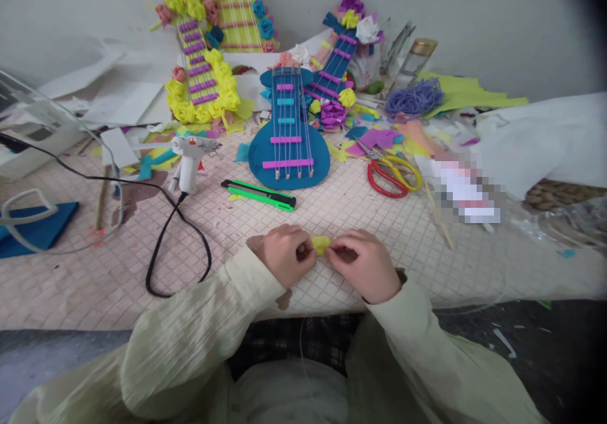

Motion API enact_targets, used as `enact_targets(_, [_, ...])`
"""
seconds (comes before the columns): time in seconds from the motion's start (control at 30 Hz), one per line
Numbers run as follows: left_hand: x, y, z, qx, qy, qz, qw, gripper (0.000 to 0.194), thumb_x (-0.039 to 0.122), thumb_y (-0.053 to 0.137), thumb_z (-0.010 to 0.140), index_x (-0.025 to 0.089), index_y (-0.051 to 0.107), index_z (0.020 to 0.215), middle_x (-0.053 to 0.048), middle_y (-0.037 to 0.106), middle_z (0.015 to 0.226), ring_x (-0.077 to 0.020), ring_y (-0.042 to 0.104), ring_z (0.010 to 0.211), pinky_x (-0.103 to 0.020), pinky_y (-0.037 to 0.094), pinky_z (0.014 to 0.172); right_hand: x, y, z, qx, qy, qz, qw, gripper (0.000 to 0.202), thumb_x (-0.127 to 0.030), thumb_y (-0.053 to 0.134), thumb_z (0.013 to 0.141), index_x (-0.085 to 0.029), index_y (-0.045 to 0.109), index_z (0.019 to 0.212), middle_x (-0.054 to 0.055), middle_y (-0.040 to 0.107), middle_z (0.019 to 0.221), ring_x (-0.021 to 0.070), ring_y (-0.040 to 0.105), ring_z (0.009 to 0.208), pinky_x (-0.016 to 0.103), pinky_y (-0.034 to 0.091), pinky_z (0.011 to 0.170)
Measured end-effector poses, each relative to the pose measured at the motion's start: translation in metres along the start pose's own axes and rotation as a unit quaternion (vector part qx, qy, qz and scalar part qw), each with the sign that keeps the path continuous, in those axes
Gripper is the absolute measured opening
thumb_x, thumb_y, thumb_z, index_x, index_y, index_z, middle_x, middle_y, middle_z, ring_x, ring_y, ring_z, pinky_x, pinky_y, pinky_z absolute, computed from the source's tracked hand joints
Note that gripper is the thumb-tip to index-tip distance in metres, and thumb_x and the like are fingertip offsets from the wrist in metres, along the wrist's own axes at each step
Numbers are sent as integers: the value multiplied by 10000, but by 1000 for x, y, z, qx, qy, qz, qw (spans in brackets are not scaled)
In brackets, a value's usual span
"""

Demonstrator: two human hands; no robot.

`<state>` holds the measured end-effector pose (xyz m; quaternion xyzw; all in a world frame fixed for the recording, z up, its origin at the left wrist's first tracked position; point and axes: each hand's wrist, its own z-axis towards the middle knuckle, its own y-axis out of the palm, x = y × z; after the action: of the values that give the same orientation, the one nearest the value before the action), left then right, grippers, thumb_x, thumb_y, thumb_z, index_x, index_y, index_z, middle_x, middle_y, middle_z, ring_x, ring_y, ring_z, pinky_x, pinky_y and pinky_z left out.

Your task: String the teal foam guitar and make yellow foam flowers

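A small piece of yellow paper is pinched between my two hands, low over the table's front edge. My left hand grips its left end with thumb and curled fingers. On the other end, my right hand closes thumb against fingertips. Just beyond them lies a green utility knife. Behind the knife, a blue paper guitar with white strings and purple and light-blue strips lies on the table. Red-and-yellow scissors rest to its right.
A white glue gun stands at left, its black cord looping toward the front. Flower-trimmed paper instruments lean at the back. Purple string, paper scraps and a wooden stick lie at right. A blue sheet is far left.
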<state>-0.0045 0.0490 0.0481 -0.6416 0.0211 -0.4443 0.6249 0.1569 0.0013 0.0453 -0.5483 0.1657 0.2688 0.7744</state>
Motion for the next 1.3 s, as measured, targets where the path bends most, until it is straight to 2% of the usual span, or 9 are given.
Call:
enact_targets(0.43, [3, -2, 4, -32, -30, 2, 999, 98, 196, 530, 673, 166, 514, 581, 8, 509, 580, -129, 476, 602, -247, 378, 577, -1, 1, 1, -10, 21, -16, 1000, 123, -171, 580, 692, -174, 580, 569, 20, 579, 586, 157, 531, 608, 295, 420, 606])
enact_targets(0.9, [2, -3, 6, -23, -37, -15, 999, 119, 188, 545, 639, 173, 456, 562, 32, 477, 555, -108, 448, 554, -229, 329, 522, 1, 2, -1, 3, 5, -7, 1000, 100, -180, 587, 707, -170, 587, 607, 23, 571, 617, 158, 531, 617, 308, 431, 605])
enact_targets(1.0, [3, -2, 6, -18, -45, -8, 999, 141, 193, 550, 626, 178, 424, 566, 37, 461, 550, -107, 434, 545, -233, 324, 520, 3, 2, -5, 28, -25, 2, 999, 35, -168, 584, 723, -163, 619, 728, 46, 580, 730, 160, 539, 675, 310, 439, 630])
enact_targets(1.07, [2, -2, 6, -21, -39, -5, 999, 147, 195, 548, 625, 180, 413, 569, 39, 455, 550, -109, 431, 549, -236, 325, 525, 3, 2, -8, 39, -76, -6, 996, 101, -127, 557, 742, -174, 638, 781, 51, 577, 777, 160, 531, 723, 319, 434, 674])
enact_targets(1.17, [1, -2, 7, -35, -33, -12, 999, 151, 196, 539, 625, 182, 401, 566, 38, 449, 554, -110, 428, 550, -235, 317, 515, 3, 0, -15, 23, -141, -30, 989, 207, -79, 525, 749, -204, 666, 834, 40, 563, 768, 153, 502, 724, 342, 404, 712])
enact_targets(1.3, [0, -2, 7, -38, -36, -19, 998, 146, 197, 525, 622, 183, 389, 569, 38, 449, 560, -113, 434, 559, -239, 309, 516, 2, -2, -20, -7, -150, -55, 987, 275, -90, 526, 744, -243, 669, 922, 27, 549, 782, 142, 507, 701, 420, 328, 783])
